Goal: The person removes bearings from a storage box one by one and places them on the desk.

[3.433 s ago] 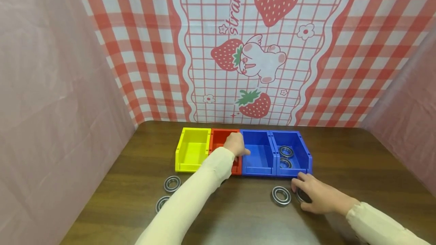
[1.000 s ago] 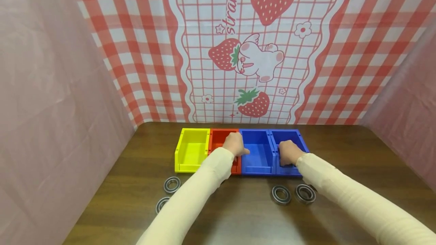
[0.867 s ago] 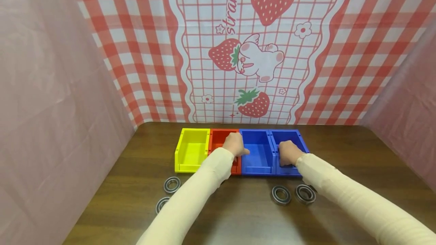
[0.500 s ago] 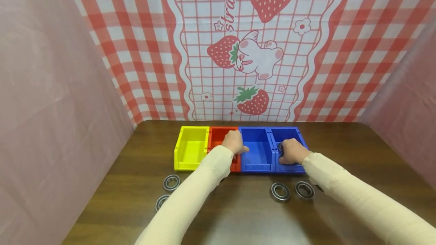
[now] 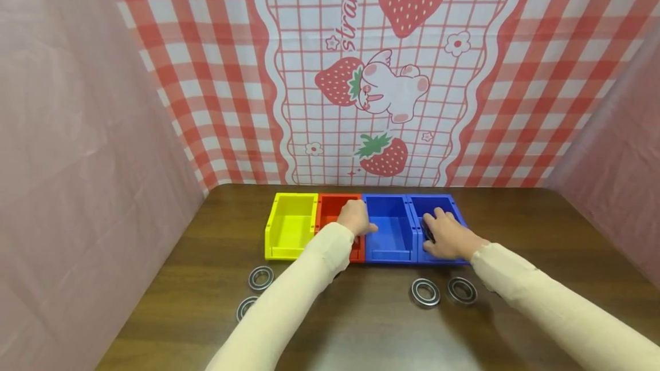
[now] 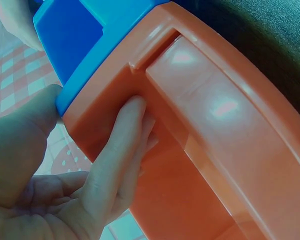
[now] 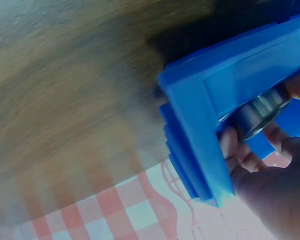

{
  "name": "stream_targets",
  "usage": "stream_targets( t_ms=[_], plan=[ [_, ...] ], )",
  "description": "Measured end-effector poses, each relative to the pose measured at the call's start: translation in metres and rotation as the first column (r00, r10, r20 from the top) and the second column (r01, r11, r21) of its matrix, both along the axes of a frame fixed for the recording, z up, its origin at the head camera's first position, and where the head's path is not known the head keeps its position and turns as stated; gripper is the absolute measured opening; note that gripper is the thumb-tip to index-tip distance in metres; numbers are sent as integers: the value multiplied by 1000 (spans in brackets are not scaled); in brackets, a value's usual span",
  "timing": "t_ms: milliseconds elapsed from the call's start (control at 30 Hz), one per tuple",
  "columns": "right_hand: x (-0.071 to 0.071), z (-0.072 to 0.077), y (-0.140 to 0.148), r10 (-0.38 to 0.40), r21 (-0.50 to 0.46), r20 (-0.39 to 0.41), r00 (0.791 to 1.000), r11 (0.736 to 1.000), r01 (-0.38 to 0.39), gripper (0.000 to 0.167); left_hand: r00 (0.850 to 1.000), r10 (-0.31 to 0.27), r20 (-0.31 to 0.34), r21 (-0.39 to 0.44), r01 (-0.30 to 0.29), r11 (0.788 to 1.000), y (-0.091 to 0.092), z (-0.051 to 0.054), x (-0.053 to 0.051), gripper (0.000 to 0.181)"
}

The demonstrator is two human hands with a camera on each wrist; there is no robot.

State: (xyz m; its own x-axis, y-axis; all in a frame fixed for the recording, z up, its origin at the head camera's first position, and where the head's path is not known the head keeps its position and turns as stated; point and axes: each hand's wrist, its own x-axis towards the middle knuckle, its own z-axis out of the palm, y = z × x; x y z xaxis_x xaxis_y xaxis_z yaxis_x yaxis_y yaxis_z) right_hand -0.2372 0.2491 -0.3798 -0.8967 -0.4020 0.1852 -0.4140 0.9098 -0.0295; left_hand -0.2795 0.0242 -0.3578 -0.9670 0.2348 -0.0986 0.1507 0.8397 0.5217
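My left hand [image 5: 354, 217] is at the red bin [image 5: 335, 204]. In the left wrist view, its fingers are inside the red bin and its thumb lies on the neighbouring blue bin's side, so the hand pinches the shared wall. My right hand [image 5: 447, 236] reaches into the rightmost blue bin [image 5: 430, 205]. The right wrist view shows a ball bearing [image 7: 257, 115] between its thumb and fingers, tilted near the bin's front wall. The hand hides most of that bin's inside.
Two bearings, one left [image 5: 425, 293] and one right [image 5: 462, 291], lie before the blue bins. Two more, an upper bearing [image 5: 260, 278] and a partly hidden lower bearing [image 5: 245, 307], lie beside the left sleeve. A yellow bin [image 5: 290, 233] and another blue bin [image 5: 389, 233] complete the row.
My right hand has moved from a bearing on the table up into the rightmost blue bin. During the last second it shifts slightly right and its fingers show more. My left hand stays put.
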Motion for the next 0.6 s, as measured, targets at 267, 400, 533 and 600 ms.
stream_targets(
  t_ms=[267, 400, 533, 600],
  plan=[
    [8, 7, 1, 40, 23, -27, 999, 999, -40, 33, 1000, -1, 3, -3, 1, 1000, 0, 1, 2, 30],
    [14, 10, -1, 74, 36, -50, 996, 997, -72, 30, 1000, 2, 6, 2, -2, 1000, 0, 1, 3, 30],
    [20, 12, -3, 96, 49, -86, 992, 995, -93, 33, 1000, 3, 9, 5, -3, 1000, 0, 1, 3, 30],
    [24, 13, -3, 110, 53, -106, 988, 993, -105, 33, 1000, 3, 8, 6, -3, 1000, 0, 1, 3, 30]
  ],
)
